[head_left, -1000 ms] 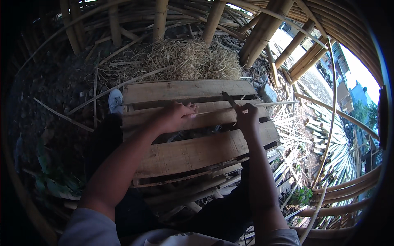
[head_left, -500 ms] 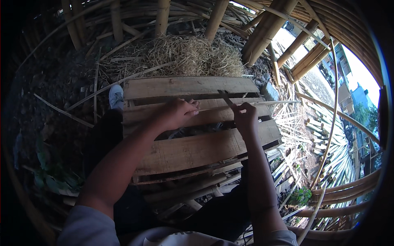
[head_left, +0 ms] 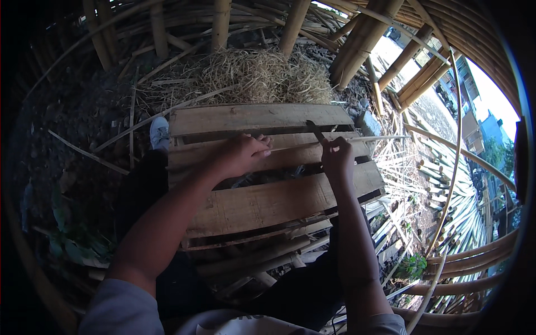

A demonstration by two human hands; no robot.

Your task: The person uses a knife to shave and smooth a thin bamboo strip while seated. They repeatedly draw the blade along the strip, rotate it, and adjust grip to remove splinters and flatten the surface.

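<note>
My left hand (head_left: 248,153) is closed over one end of a thin bamboo strip (head_left: 294,147) above the slatted wooden bench (head_left: 262,204). The strip runs rightward past my right hand (head_left: 338,156) and sticks out beyond the bench's right edge. In that right hand is a knife (head_left: 315,132), its dark blade pointing up and to the left, across the strip's line. The knife's handle is hidden by my fingers. Whether the blade touches the strip I cannot tell.
Beyond the bench lies a heap of pale shavings (head_left: 262,78). Bamboo posts (head_left: 221,25) stand at the back, with a thick one (head_left: 365,42) at the right. Many cut bamboo poles (head_left: 452,192) cover the ground to the right. My shoe (head_left: 159,133) is beside the bench's left edge.
My right hand with the knife has shifted slightly to the right along the strip, away from my left hand. The left hand has stayed almost in place.
</note>
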